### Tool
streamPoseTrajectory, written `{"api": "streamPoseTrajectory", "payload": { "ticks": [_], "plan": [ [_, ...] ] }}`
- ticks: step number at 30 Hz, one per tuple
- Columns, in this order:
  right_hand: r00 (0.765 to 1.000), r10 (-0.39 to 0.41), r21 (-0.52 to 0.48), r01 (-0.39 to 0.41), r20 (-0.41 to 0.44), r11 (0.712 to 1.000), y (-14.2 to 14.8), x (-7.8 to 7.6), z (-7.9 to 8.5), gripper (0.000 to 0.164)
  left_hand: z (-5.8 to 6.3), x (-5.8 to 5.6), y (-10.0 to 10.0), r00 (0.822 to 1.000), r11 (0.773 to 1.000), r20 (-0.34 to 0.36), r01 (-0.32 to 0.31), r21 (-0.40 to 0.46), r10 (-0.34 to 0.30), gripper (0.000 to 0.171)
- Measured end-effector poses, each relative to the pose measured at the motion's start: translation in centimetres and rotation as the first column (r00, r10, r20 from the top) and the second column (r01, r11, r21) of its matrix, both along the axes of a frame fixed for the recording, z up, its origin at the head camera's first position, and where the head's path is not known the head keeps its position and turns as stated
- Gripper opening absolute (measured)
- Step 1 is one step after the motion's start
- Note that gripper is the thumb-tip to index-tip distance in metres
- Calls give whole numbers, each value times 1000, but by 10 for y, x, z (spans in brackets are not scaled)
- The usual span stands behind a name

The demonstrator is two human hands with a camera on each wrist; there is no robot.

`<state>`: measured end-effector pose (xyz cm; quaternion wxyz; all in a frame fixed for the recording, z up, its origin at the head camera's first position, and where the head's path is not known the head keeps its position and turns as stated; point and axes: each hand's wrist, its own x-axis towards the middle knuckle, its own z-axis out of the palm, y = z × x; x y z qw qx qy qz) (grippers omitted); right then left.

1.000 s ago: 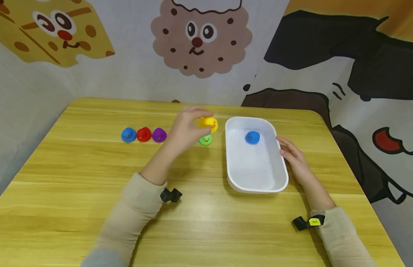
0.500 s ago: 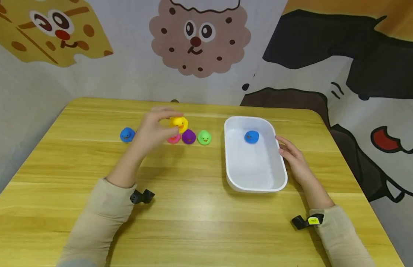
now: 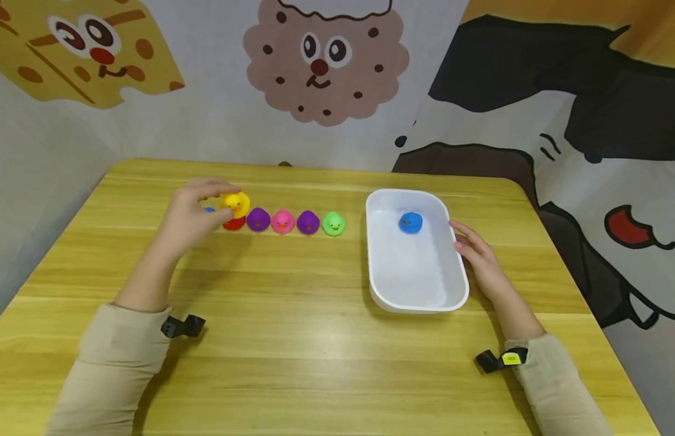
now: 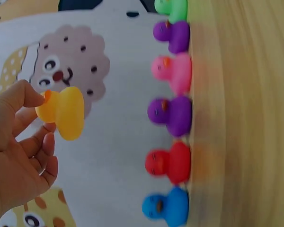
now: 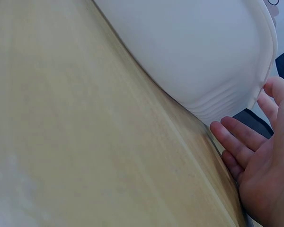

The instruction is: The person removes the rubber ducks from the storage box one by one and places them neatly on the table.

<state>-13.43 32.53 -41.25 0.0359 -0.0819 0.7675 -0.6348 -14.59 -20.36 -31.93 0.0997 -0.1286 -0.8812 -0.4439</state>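
My left hand [image 3: 189,217] pinches a yellow rubber duck [image 3: 236,204] between thumb and fingers, held up off the table. In the head view it overlaps the red duck [image 3: 234,224] and mostly hides the blue duck [image 3: 209,209] at the row's left end. The left wrist view shows that blue duck [image 4: 166,207] and red duck [image 4: 168,163] whole. My right hand [image 3: 480,254] touches the right rim of a white plastic tub [image 3: 373,260] with loosely bent fingers. Another blue duck [image 3: 411,223] sits inside the tub.
Rightward from the red duck, the row runs on with a purple duck [image 3: 258,220], a pink duck [image 3: 283,221], a second purple duck [image 3: 308,222] and a green duck [image 3: 334,223]. A wooden table [image 3: 294,339] bears everything, with a cartoon-printed cloth [image 3: 217,91] behind.
My left hand has carried the yellow duck leftward along the row, from above the green duck to above the red one. The right hand and tub stay in place.
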Motion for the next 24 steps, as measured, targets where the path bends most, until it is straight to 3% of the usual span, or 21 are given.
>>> {"api": "streamPoseTrajectory", "payload": {
  "ticks": [14,24],
  "plan": [
    [1000,4,-30,-4,-7,1000,0,1,2,48,-15,1,-54,999,997,22,-42,-65,44,31],
    [1000,2,-17,-2,-10,1000,1,0,2,48,-30,-5,-78,996,995,60,-64,-81,69,32]
  ]
}}
